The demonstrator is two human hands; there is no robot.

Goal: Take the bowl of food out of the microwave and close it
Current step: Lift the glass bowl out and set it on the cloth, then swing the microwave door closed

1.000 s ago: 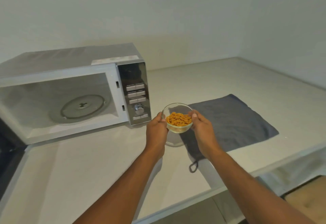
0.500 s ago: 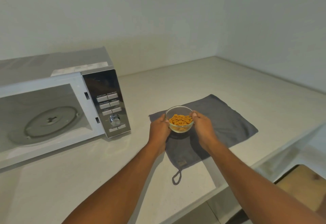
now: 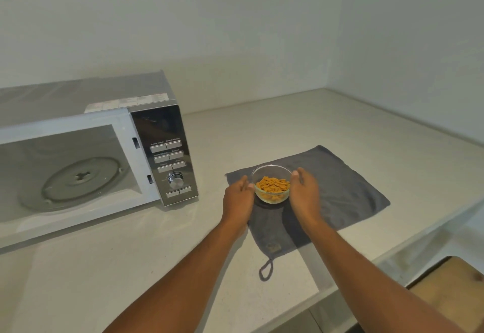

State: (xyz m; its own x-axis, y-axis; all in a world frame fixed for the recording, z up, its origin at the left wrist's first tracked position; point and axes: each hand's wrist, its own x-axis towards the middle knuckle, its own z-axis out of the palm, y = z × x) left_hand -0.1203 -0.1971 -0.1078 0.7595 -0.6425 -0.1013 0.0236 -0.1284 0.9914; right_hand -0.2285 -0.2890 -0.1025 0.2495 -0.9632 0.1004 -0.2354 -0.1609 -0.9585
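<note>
Left hand (image 3: 237,197) and right hand (image 3: 303,196) cup the glass bowl (image 3: 272,186) of orange food from either side, fingers loosely curved against its wall. The bowl sits on, or just above, the grey cloth (image 3: 340,191) (contact cannot be confirmed). Risk: releasing unevenly could tip it or drag the cloth. The microwave (image 3: 104,154) cavity stands open, door out of view.

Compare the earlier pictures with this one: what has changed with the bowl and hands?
The bowl travelled right, from beside the microwave down onto the grey towel. The left hand and right hand are loosening off its sides. The microwave stays open and empty.
</note>
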